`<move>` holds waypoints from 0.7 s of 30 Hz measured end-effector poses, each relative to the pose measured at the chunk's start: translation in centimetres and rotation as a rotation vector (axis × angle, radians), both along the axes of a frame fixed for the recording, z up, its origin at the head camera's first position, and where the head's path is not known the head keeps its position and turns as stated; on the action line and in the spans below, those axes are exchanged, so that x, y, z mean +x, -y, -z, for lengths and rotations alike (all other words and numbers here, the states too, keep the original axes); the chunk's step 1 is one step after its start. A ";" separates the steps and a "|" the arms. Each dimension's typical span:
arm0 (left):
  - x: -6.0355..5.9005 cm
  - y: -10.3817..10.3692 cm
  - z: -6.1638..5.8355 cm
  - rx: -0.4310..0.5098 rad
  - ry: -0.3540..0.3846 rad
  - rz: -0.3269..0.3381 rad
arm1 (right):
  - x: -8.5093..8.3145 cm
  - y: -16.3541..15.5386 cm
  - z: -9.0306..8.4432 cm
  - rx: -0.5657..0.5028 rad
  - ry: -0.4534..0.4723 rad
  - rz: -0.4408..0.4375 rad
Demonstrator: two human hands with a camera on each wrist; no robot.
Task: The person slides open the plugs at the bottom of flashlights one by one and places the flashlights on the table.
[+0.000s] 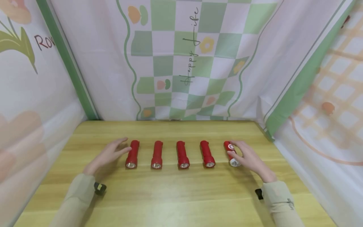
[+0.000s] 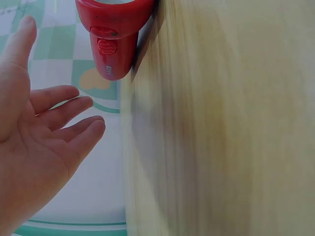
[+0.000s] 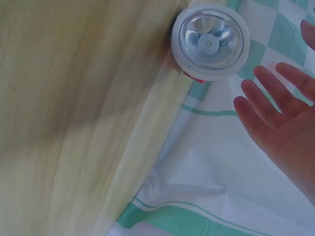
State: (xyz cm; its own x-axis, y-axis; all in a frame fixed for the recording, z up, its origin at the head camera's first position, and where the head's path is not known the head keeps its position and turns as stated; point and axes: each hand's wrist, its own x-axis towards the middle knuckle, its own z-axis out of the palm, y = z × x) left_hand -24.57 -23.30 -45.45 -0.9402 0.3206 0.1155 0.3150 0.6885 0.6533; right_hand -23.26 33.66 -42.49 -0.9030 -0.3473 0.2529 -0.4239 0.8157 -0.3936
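Several flashlights lie in a row across the wooden table, lens ends toward me. At the left end is a plain red flashlight (image 1: 133,154), its switch showing in the left wrist view. My left hand (image 1: 111,153) hovers beside it with loosely spread fingers and holds nothing. The right end has a red flashlight with a white head and a round white emblem (image 1: 231,147); its clear lens (image 3: 208,42) faces the right wrist camera. Over that one my right hand (image 1: 246,156) reaches with relaxed fingers, empty in the right wrist view. Between them lie red flashlights (image 1: 157,154), (image 1: 182,154), (image 1: 207,154).
The wooden table (image 1: 170,198) runs back to a hanging cloth (image 1: 181,56) with green checks. More printed cloth hangs on the left side (image 1: 31,94) and on the right side (image 1: 320,126). A dark band (image 1: 100,188) sits at my left cuff.
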 end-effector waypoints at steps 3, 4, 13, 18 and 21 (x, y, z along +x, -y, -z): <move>-0.2 -0.1 -0.1 -0.010 0.005 -0.003 | -0.1 0.2 0.0 -0.004 0.006 -0.002; -0.2 -0.1 -0.2 -0.014 0.004 -0.003 | -0.1 0.2 0.0 -0.006 0.004 -0.005; -0.7 -0.3 0.1 -0.021 0.008 -0.003 | -0.6 0.8 0.0 -0.019 -0.038 -0.033; -0.9 -0.3 0.4 -0.011 0.014 -0.002 | -0.8 1.3 0.0 -0.022 -0.021 -0.039; -0.9 -0.3 0.4 -0.006 0.014 0.001 | -0.8 1.6 0.0 -0.029 -0.002 -0.043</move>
State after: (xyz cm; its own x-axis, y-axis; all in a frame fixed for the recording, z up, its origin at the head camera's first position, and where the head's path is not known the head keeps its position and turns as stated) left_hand -25.49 -23.04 -45.84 -0.9412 0.3226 0.1005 0.3070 0.6920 0.6534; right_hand -24.09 32.10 -42.46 -0.8867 -0.3787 0.2653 -0.4596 0.7849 -0.4156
